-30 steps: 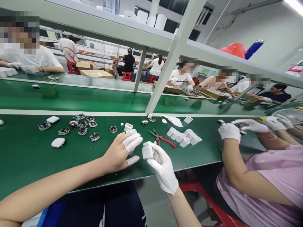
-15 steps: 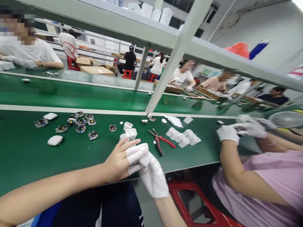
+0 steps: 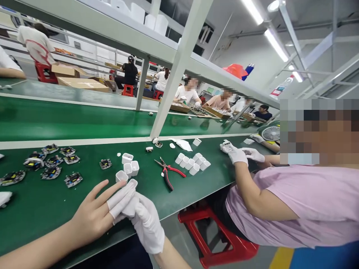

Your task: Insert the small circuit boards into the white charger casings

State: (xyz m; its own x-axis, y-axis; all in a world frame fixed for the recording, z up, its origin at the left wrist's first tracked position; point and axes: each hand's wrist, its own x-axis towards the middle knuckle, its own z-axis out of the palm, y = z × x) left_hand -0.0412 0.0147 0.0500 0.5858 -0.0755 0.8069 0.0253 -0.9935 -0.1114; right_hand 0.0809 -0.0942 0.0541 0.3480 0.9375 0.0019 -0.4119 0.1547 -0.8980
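Note:
My left hand [image 3: 97, 211], bare with white covers on some fingers, presses those fingers against a white plastic housing [image 3: 130, 207]. Its uncovered fingers stretch out over the table. In a white glove, my right hand [image 3: 148, 224] grips the same housing from the other side; fingers hide much of it. Just beyond stand several open white housings [image 3: 128, 169]. Red-handled pliers [image 3: 169, 172] lie open to their right. Another group of white housings [image 3: 193, 163] sits farther right. Several small circuit boards [image 3: 53, 161] are spread out on the left.
A slanted white post [image 3: 179, 71] rises beyond the work surface [image 3: 92, 201]. Beside me on the right, a co-worker in a pink shirt [image 3: 269, 201] handles a small white part above a red stool [image 3: 218, 239]. A white crumpled piece [image 3: 182, 144] lies near the post.
The view has swung to the right, so the scene shifts left and more of the co-worker shows. Both my hands keep hold of the white housing.

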